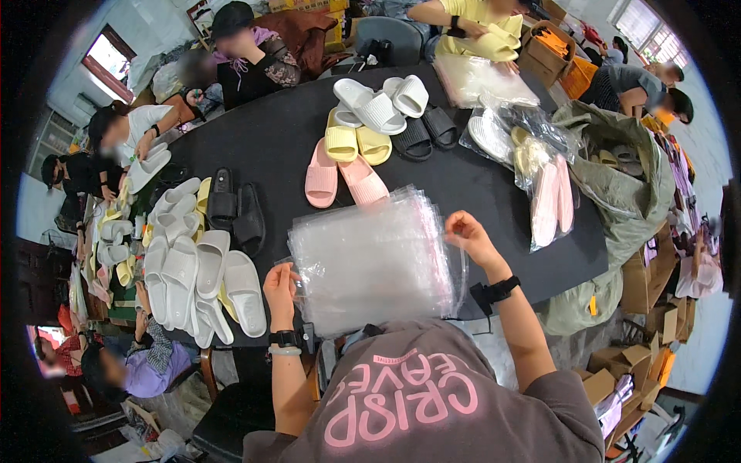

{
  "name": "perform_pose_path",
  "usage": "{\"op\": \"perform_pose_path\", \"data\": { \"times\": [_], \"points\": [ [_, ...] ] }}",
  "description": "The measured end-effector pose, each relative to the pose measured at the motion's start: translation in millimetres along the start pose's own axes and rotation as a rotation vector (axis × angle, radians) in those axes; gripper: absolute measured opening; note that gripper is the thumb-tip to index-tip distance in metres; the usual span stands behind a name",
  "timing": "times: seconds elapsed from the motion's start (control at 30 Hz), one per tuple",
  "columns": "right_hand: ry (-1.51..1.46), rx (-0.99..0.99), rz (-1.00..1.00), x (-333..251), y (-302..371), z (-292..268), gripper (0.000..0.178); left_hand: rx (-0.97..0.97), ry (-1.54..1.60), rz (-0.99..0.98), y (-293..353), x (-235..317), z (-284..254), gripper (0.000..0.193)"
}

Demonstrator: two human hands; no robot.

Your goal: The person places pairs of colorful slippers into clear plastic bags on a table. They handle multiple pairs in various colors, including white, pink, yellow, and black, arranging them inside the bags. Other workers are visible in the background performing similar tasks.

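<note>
Pinching clear film (464, 270) with right hand (474, 239), impossible to tell if with left hand (279, 288), and liable, through cling, to drag stacked bags (367, 266) askew

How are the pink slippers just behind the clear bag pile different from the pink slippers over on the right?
The pink slippers behind the bag pile are unwrapped, but the pink slippers on the right are inside a clear bag. The unwrapped pair spreads apart at the toes, while the bagged pair lies close together, side by side. Both are light pink pairs.
</note>
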State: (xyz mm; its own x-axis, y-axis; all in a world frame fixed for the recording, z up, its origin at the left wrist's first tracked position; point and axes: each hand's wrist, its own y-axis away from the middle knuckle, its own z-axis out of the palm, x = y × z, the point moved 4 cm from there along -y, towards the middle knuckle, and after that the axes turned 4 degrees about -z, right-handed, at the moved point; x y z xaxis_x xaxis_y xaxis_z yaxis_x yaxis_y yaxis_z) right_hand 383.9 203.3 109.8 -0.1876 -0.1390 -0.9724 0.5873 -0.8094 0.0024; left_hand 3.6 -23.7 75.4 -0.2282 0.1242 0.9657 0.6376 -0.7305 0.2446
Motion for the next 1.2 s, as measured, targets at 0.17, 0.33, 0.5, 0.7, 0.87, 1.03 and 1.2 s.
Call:
{"op": "perform_pose_path", "data": {
  "times": [0.17, 0.33, 0.5, 0.7, 0.87, 1.03, 1.2],
  "points": [
    [0.145, -0.194, -0.056, -7.3, 3.6, 12.1, 0.016, 0.042, 0.005, 0.010, 0.4, 3.4, 2.1, 0.017],
    [0.212, 0.090, -0.019, 19.4, -9.2, -1.0, 0.016, 0.070, 0.025, -0.020, -8.1, -5.4, -2.5, 0.017],
    [-0.115, 0.159, 0.349, 48.4, -13.1, -11.1, 0.050, 0.099, -0.070, -0.052, -30.6, -24.4, -1.6, 0.019],
    [0.209, 0.029, 0.298, 69.9, 22.8, -18.3, 0.024, 0.101, -0.248, -0.003, -63.1, -61.0, 2.2, 0.022],
    [0.292, 0.209, 0.321, 109.7, 24.0, -31.4, 0.020, 0.137, -0.408, 0.144, -80.0, -77.5, -3.1, 0.028],
    [0.552, 0.290, 0.182, 112.0, 17.9, -20.7, 0.038, 0.385, -0.521, 0.283, -89.8, -91.0, -17.4, 0.044],
    [0.705, 0.451, 0.116, 123.9, 24.5, -25.6, 0.069, 0.350, -0.600, 0.064, -81.9, -128.2, -62.8, 0.069]
  ]
}}
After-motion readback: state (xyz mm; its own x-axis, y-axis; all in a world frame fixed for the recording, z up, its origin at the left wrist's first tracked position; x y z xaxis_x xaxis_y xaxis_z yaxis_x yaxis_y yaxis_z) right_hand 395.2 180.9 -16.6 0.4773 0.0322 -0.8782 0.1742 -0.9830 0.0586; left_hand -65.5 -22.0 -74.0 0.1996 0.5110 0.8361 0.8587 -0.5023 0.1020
